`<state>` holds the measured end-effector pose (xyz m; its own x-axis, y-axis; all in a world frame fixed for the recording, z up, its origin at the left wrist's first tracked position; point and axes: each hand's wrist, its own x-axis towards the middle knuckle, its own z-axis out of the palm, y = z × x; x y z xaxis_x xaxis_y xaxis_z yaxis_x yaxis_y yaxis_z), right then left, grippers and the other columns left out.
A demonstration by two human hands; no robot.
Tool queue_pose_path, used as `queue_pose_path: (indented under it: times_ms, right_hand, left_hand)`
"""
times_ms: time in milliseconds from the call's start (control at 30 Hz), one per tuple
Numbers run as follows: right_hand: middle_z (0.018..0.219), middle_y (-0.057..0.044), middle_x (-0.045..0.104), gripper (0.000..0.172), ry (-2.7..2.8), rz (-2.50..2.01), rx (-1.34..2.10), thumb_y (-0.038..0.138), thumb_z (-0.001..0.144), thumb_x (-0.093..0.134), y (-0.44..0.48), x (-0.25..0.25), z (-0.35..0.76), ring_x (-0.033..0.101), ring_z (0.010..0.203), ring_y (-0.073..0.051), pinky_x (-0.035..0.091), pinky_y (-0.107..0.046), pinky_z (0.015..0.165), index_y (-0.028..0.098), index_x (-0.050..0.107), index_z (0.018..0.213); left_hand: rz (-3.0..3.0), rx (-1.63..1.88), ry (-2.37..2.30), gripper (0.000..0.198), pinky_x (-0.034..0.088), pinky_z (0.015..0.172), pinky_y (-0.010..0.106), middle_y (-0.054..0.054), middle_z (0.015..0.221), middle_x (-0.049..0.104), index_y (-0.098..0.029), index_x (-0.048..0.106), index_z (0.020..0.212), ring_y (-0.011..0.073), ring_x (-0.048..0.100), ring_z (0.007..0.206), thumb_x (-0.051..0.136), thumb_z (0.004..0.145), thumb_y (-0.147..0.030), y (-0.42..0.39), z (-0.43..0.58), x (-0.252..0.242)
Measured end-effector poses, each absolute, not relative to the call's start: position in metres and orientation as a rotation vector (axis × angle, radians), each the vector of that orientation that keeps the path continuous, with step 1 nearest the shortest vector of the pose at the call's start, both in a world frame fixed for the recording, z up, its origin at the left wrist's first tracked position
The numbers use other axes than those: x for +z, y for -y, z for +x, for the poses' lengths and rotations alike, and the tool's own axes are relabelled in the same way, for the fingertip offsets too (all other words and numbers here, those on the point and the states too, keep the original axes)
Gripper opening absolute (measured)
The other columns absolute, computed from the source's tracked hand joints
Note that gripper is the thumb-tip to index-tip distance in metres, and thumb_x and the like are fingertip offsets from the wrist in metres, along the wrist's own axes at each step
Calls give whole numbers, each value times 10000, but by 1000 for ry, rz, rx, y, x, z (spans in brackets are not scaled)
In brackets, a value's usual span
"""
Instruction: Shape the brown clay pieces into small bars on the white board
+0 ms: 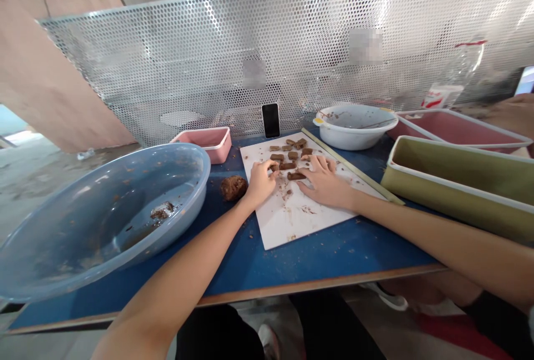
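On a white board (279, 221) lie several short rolls of brown clay-like material, one of them a roll (295, 176) near my right hand. My left hand (262, 182) is at the board's left side, its thumb and fingers closed round a small brown clay piece (274, 167). My right hand (325, 181) rests palm down on the board with its fingers apart. Its thumb and index fingertip are close to the right end of the roll; whether they touch it I cannot tell. A larger brown clay lump (233, 188) sits beside my left wrist.
A big blue basin (183, 154) stands left, a pink box (220, 151) behind it. A phone (271, 121) leans against the perforated metal screen (200, 65). Right are a pale strip (354, 169), white basin (354, 138), green trough (450, 187) and pink tray (479, 136).
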<state>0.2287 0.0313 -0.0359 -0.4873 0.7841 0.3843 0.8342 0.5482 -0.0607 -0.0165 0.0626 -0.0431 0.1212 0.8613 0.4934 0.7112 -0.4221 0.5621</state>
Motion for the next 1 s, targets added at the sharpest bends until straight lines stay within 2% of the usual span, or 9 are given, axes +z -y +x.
queue_pose_path:
  times_ms: [233, 400, 533, 667, 833, 1000]
  right_hand:
    - [1659, -232, 497, 475, 2435, -1353, -203, 513, 1100, 480, -33, -37, 230, 434, 1537, -480, 390, -713, 1206, 213, 729, 1371]
    - [1699, -217, 477, 522, 2486, -1291, -251, 551, 1118, 446, -34, -38, 231, 435, 1550, -462, 372, -708, 1225, 246, 690, 1465]
    - [1702, -221, 486, 528, 2466, -1317, -283, 558, 1118, 439, -33, -38, 230, 429, 1556, -468, 359, -711, 1236, 228, 706, 1431]
    - [1717, -204, 484, 541, 2489, -1306, -239, 553, 1121, 420, -32, -37, 230, 429, 1568, -473, 366, -709, 1230, 256, 684, 1488]
    - [1683, -217, 506, 532, 2459, -1325, -258, 559, 1111, 423, -30, -34, 229, 439, 1543, -481, 383, -717, 1213, 234, 719, 1411]
    - [1703, -218, 481, 542, 2474, -1323, -219, 551, 1119, 418, -30, -35, 230, 423, 1564, -482, 360, -708, 1238, 229, 697, 1454]
  left_hand:
    - [2208, 1175, -1591, 302, 585, 1091, 450, 122, 1168, 838, -197, 824, 1173, 317, 729, 1206, 739, 936, -30, -61, -16, -40]
    - [2205, 1166, -1591, 307, 584, 1103, 459, 120, 1163, 835, -201, 820, 1180, 317, 730, 1206, 738, 934, -36, -60, -16, -40]
    - [2202, 1176, -1588, 300, 589, 1097, 456, 117, 1156, 837, -205, 818, 1170, 313, 730, 1203, 737, 933, -39, -60, -16, -40]
    - [2198, 1184, -1590, 296, 586, 1101, 463, 121, 1156, 835, -199, 818, 1179, 315, 728, 1201, 739, 938, -46, -61, -16, -41]
    - [2200, 1181, -1576, 307, 585, 1091, 458, 114, 1145, 832, -204, 818, 1185, 313, 729, 1190, 735, 936, -43, -61, -16, -42]
    - [2195, 1187, -1581, 299, 587, 1089, 456, 120, 1140, 831, -196, 818, 1182, 310, 733, 1181, 739, 933, -51, -62, -16, -42]
